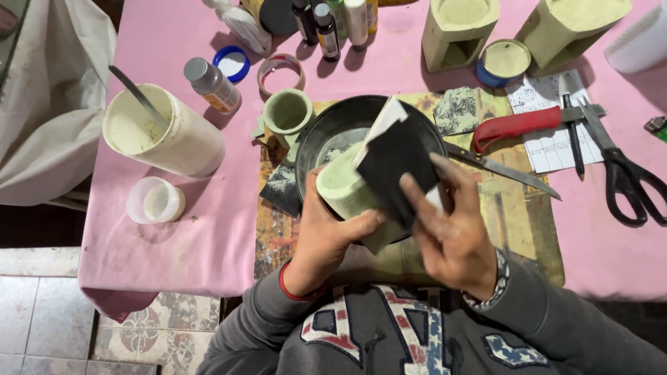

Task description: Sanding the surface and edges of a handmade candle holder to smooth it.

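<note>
My left hand (326, 232) grips a pale green moulded cup-shaped piece (342, 187), held on its side over a dark round bowl (326, 132). My right hand (451, 222) presses a folded black sheet of sandpaper (392, 163) against the top of the green piece. The sheet's white back shows at its upper edge. Both hands sit close together above the near rim of the bowl.
A pink cloth (201, 229) covers the table. On it are a white tub with a stick (163, 135), a small clear cup (154, 201), a green cup (287, 112), bottles (212, 85), two green moulded blocks (458, 31), a red-handled knife (514, 128) and scissors (622, 173).
</note>
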